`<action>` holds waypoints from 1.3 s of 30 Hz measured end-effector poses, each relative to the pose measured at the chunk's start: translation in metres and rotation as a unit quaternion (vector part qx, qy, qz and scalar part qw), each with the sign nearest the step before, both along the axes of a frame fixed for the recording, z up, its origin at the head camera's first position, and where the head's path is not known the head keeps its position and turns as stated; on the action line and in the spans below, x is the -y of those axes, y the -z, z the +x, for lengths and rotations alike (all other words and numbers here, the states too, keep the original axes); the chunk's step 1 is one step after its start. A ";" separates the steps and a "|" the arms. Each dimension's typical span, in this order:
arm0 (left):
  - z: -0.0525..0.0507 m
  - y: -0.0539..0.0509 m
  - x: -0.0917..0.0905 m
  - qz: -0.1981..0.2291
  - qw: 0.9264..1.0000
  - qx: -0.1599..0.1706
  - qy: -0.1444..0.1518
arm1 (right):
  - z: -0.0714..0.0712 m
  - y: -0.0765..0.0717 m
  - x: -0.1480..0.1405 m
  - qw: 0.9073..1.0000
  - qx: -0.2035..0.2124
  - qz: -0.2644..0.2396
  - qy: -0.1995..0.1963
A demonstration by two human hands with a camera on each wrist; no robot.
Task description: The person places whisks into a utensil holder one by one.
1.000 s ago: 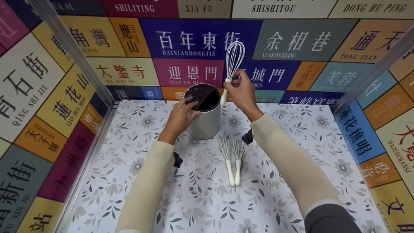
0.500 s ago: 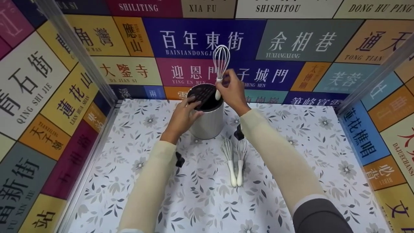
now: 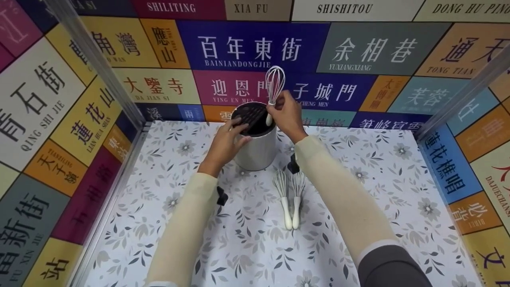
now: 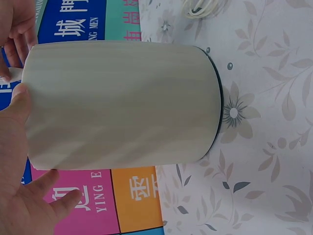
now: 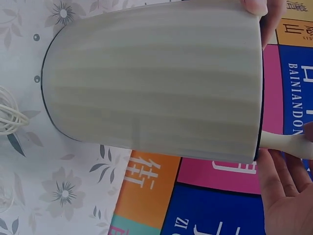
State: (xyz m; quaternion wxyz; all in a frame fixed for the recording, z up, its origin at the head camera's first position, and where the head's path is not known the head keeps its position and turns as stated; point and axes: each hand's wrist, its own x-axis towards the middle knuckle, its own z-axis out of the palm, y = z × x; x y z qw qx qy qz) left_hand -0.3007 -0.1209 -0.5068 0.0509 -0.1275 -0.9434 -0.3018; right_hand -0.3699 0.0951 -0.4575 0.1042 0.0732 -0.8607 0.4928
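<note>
A light grey ribbed canister point(image 3: 256, 153) with a dark slotted insert point(image 3: 249, 115) in its mouth stands upright near the back wall. My left hand point(image 3: 225, 145) holds its rim at the left, thumb at the front. My right hand point(image 3: 287, 115) pinches a white whisk point(image 3: 275, 85) near the top of its handle, wires up. The handle's lower end is just inside the canister's opening at the right; the right wrist view shows the handle point(image 5: 283, 143) crossing the rim. Two more whisks point(image 3: 285, 207) point(image 3: 296, 207) lie side by side in front of the canister.
A white floral cloth point(image 3: 247, 247) covers the table. Colourful panels with printed characters point(image 3: 255, 44) rise behind it and at both sides, with metal posts point(image 3: 99, 63) at the back corners.
My right hand has moved left with the whisk, from beside the canister to over its opening, then slightly down. The left hand keeps its place at the rim.
</note>
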 end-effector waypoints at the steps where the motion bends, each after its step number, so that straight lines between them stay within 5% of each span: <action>1: 0.000 0.000 0.000 -0.001 1.000 -0.001 0.000 | 0.000 0.000 0.000 1.000 0.004 0.003 0.001; 23: -0.001 0.000 -0.001 -0.011 1.000 0.001 -0.004 | 0.005 -0.005 -0.001 0.997 0.070 -0.019 0.001; 39: -0.001 0.000 0.000 -0.009 1.000 -0.024 0.006 | 0.007 -0.010 0.000 0.998 0.064 -0.005 0.001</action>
